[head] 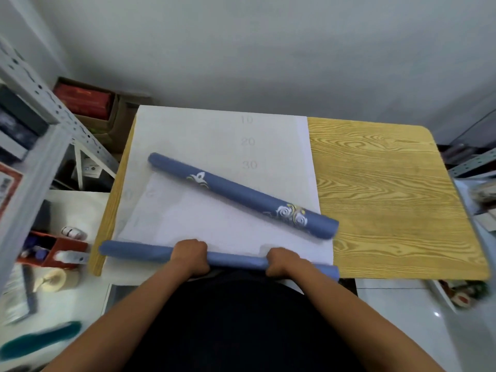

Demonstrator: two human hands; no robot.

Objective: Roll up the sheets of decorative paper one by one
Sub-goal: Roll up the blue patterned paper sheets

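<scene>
A sheet of blue decorative paper lies white side up on the wooden table [389, 189], curled into a roll at each end. The far roll [241, 194] lies slanted and shows white and gold flower prints. The near roll [230, 257] runs along the table's front edge. My left hand [191, 255] grips the near roll left of its middle, fingers curled over it. My right hand [281, 261] grips it toward the right end. The unrolled white stretch [209, 221] lies between the two rolls.
A white sheet printed with the numbers 10, 20, 30 [222, 135] covers the table's left half. A metal shelf [40, 124] and cardboard boxes [88, 103] stand at the left. A side surface holds a red tray [53, 251] and a tape roll [57, 279]. Clutter sits at the right edge.
</scene>
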